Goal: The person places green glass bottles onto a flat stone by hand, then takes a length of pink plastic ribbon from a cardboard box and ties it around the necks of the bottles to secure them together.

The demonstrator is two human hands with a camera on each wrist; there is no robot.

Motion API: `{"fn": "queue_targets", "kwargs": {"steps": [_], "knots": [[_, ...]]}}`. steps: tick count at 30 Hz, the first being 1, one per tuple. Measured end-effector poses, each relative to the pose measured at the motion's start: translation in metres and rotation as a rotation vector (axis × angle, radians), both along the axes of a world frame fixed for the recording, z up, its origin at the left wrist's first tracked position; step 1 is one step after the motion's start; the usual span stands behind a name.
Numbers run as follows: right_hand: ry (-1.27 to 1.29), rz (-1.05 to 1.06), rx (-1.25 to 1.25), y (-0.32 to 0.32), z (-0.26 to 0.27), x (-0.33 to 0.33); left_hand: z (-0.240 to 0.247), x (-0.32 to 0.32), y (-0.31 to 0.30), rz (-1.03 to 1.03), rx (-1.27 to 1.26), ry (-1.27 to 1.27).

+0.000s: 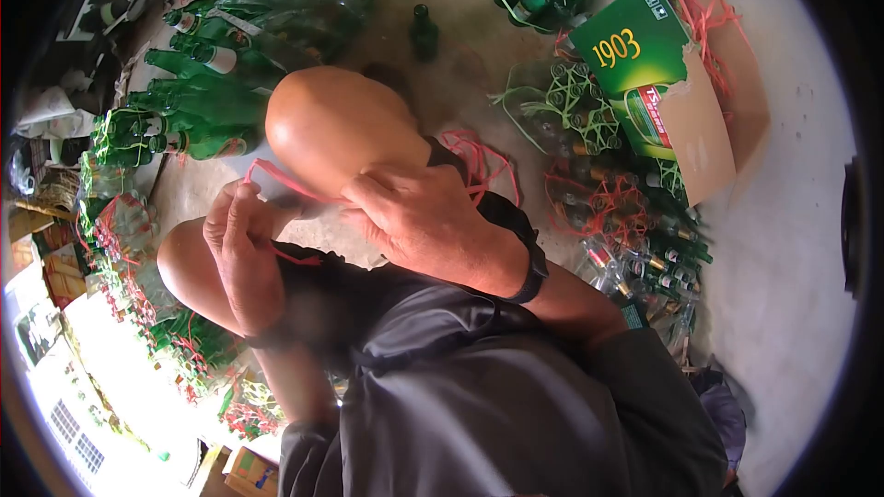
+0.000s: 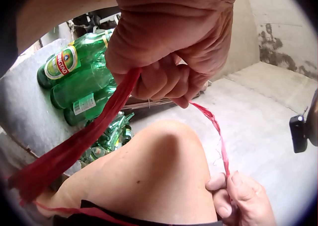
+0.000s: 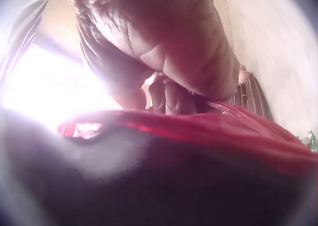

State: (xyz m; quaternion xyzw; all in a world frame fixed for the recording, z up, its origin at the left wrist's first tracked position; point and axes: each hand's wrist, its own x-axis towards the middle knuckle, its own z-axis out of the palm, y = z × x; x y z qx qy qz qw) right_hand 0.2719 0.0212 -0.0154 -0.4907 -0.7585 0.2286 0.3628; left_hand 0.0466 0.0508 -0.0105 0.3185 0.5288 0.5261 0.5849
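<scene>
A length of red plastic string [image 1: 293, 184] runs between the person's two hands, over the bent knees. The left hand [image 1: 244, 253], beside the left knee, grips it with curled fingers; in the left wrist view a wide flattened strand [image 2: 79, 141] trails from that fist. At the right knee, the right hand [image 1: 433, 221] pinches the string between thumb and fingers, as the left wrist view also shows. Close to the camera in the right wrist view, more red string [image 3: 198, 131] passes below the palm. A loose heap of red string [image 1: 479, 161] lies beyond the right hand.
Green glass bottles [image 1: 207, 97] lie stacked on the left. One green bottle [image 1: 424, 32] stands alone on the floor ahead. Bottles netted in green string [image 1: 580, 109] and a torn green carton [image 1: 622, 60] are at the right, near the wall [image 1: 792, 221].
</scene>
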Motion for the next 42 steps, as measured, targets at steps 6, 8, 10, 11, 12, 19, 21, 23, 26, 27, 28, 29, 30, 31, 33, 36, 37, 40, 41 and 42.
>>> {"fn": "queue_targets", "kwargs": {"steps": [6, 8, 10, 11, 12, 19, 21, 23, 26, 27, 28, 29, 30, 31, 33, 36, 37, 40, 41, 42], "knots": [[-0.041, 0.009, -0.049, -0.003, -0.003, -0.002, 0.001, 0.006, 0.002, 0.034, -0.020, -0.023], [-0.063, -0.015, 0.054, -0.002, -0.009, -0.004, -0.001, 0.004, 0.003, 0.027, -0.012, -0.011], [-0.068, -0.013, 0.057, -0.002, -0.009, -0.004, -0.003, 0.003, 0.004, 0.020, -0.003, -0.003], [-0.075, -0.012, 0.060, -0.002, -0.009, -0.004, -0.003, 0.003, 0.004, 0.025, -0.003, -0.005], [-0.074, -0.012, 0.060, -0.003, -0.009, -0.004, -0.003, 0.003, 0.003, 0.029, -0.003, -0.007], [-0.098, -0.001, 0.061, -0.002, -0.009, -0.004, -0.001, 0.007, 0.003, 0.056, 0.000, -0.011], [-0.100, 0.001, 0.063, -0.002, -0.008, -0.004, -0.001, 0.006, 0.003, 0.061, -0.007, -0.018], [-0.036, 0.018, -0.022, -0.002, -0.005, -0.004, -0.001, 0.005, 0.003, 0.067, -0.006, -0.016], [-0.008, 0.019, 0.000, -0.001, -0.005, -0.004, -0.003, -0.001, 0.002, 0.069, 0.001, -0.024], [-0.011, 0.021, 0.002, -0.001, -0.006, -0.005, -0.004, -0.002, 0.002, 0.061, 0.007, -0.036], [-0.033, 0.003, 0.038, 0.000, -0.008, -0.006, -0.003, -0.001, 0.002, 0.061, 0.009, -0.041], [-0.055, -0.015, 0.073, 0.000, -0.009, -0.007, -0.001, 0.002, 0.001, 0.061, 0.009, -0.046], [-0.059, -0.015, 0.073, 0.000, -0.010, -0.007, 0.001, 0.004, 0.000, 0.061, 0.008, -0.050], [-0.046, -0.014, 0.077, 0.000, -0.011, -0.007, 0.001, 0.005, 0.000, 0.061, 0.009, -0.052], [-0.034, -0.014, 0.082, 0.001, -0.012, -0.008, 0.002, 0.006, -0.001, 0.096, 0.002, -0.007], [-0.043, -0.019, 0.092, 0.001, -0.012, -0.009, 0.004, 0.007, -0.001, 0.103, -0.009, -0.037], [-0.040, -0.018, 0.101, 0.001, -0.012, -0.009, 0.004, 0.006, -0.001, 0.101, -0.009, -0.040], [-0.049, -0.017, 0.107, 0.001, -0.010, -0.008, 0.000, 0.003, -0.001, 0.058, 0.009, -0.044], [-0.056, -0.015, 0.102, 0.001, -0.009, -0.008, 0.000, 0.002, 0.000, 0.059, 0.018, -0.037], [-0.056, -0.015, 0.103, 0.001, -0.009, -0.008, 0.000, 0.002, 0.000, 0.062, 0.027, -0.029]]}}
